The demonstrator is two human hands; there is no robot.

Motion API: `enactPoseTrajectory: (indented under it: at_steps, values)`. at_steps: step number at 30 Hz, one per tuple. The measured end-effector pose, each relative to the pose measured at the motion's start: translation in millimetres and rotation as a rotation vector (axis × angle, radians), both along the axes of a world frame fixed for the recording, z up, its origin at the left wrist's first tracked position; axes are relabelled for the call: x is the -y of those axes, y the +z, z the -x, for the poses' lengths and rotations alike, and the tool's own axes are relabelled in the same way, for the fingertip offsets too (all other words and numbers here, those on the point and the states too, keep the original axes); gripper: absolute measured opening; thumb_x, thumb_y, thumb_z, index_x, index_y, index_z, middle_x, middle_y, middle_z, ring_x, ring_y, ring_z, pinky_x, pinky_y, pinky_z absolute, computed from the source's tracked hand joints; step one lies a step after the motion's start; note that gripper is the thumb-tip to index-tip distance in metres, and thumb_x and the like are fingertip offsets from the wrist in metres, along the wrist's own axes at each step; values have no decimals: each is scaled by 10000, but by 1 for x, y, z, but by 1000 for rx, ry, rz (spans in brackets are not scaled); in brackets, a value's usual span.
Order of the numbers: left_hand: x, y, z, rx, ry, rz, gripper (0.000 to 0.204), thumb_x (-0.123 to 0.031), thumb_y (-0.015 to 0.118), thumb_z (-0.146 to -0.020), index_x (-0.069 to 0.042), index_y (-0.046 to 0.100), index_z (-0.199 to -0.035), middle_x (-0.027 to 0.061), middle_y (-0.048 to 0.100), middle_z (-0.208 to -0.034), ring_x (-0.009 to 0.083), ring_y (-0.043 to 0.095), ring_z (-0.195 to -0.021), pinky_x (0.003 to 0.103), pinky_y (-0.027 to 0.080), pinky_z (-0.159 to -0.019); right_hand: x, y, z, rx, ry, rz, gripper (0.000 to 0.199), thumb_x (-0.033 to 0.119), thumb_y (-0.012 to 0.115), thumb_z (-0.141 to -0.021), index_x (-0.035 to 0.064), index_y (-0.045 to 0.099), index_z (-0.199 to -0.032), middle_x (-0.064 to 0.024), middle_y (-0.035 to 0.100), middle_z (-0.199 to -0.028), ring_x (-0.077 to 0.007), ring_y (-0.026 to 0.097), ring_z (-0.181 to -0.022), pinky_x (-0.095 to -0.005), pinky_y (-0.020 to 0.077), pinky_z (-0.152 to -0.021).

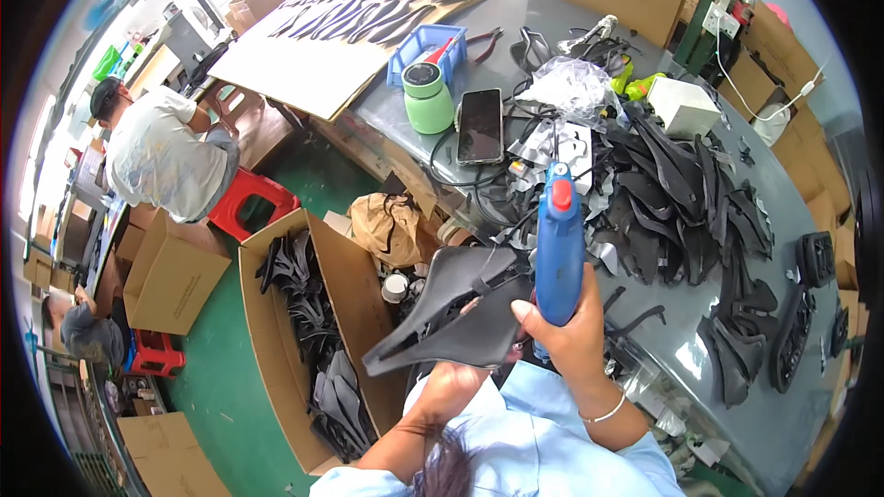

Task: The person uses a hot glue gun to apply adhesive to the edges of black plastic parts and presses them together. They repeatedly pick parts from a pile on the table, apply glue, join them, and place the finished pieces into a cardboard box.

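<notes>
Right now the right hand (571, 331) is clamped around the grip of a blue glue gun (558, 248), which stands upright with its red-capped end at the top, just off the near edge of the grey bench (792, 423). Beside it, the left hand (451, 385) supports a black saddle (451, 308) from below, fingers closed on its underside; the saddle's narrow nose points left and down, over an open box (354, 304) of black parts on the green floor (216, 387). Gun and saddle sit just beside each other, the right thumb touching the saddle's rear edge.

On the bench behind the gun lie a heap of black pieces (681, 202), a dark phone (481, 125), a green flask (427, 97) and a blue tray (429, 48). Toward the far left corner a cardboard sheet (313, 64) carries rows of black strips. Off the left edge a person in a white shirt (161, 152) sits on a red stool (249, 198).
</notes>
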State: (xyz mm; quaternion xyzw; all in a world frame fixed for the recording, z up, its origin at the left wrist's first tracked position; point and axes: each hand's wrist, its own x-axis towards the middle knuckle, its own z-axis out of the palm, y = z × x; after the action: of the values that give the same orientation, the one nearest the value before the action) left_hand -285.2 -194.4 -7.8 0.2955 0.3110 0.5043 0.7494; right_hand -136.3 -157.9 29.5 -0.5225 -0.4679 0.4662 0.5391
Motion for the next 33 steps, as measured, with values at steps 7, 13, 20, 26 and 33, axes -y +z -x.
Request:
enactPoseTrajectory:
  at_steps: [7,13,20,26,33]
  values:
    - [-26,16,33,156,506,77,318,-187,514,-854,-19,500,-1124,124,592,-1076,262,610,-1015,401,543,-800,26,-22,-11,713,178,-244,572,248,843,-620,5,464,-974,-153,586,-711,-298,610,-621,-336,482,-572]
    - [-25,25,43,183,686,-125,313,-183,513,-855,-37,428,-1118,138,560,-1051,261,613,-972,380,549,-818,49,-33,-7,789,276,-289,540,265,828,-621,-4,493,-947,-136,564,-673,-302,586,-584,-380,457,-539]
    - [-19,11,31,72,846,-283,346,-221,505,-831,-8,455,-1099,118,505,-1054,208,531,-1002,328,451,-884,50,-23,4,735,299,-345,557,296,834,-616,3,491,-942,-121,562,-667,-267,589,-561,-360,466,-529]
    - [-18,0,32,-72,857,-334,391,-260,504,-805,27,458,-1066,155,527,-1027,219,557,-955,332,462,-868,50,-21,6,701,298,-362,557,302,839,-611,15,487,-935,-105,557,-656,-256,591,-554,-340,466,-520]
    - [-15,11,49,-125,703,-312,357,-246,555,-761,-36,486,-1040,136,543,-993,278,558,-1000,415,419,-940,49,-12,1,742,322,-379,531,260,831,-613,5,490,-930,-109,561,-663,-269,583,-562,-362,462,-521]
